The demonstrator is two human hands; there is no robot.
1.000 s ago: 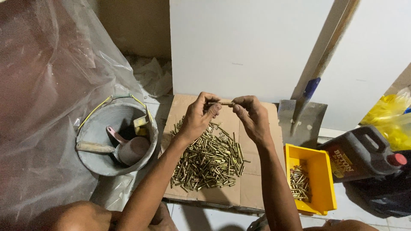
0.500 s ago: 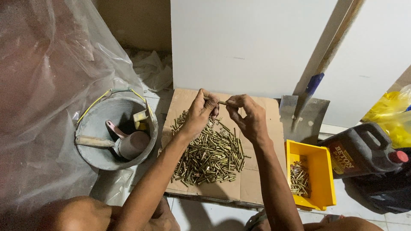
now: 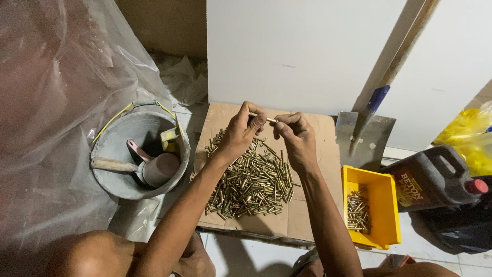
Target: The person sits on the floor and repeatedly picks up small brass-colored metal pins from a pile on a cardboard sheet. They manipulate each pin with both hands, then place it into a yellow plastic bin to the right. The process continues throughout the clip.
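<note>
Brass bolt (image 3: 267,119) pinched between both hands, left hand (image 3: 241,131) and right hand (image 3: 294,136) closed on its ends, above the pile of bolts (image 3: 251,182) on cardboard (image 3: 307,220). Fitting-the-nut stage, I'd say; next needs steady twisting, then the yellow bin (image 3: 382,205).

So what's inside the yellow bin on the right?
The yellow bin holds a small batch of brass-coloured bolts, heaped against its left side. The floor beneath them is covered; the rest is bare.
</note>
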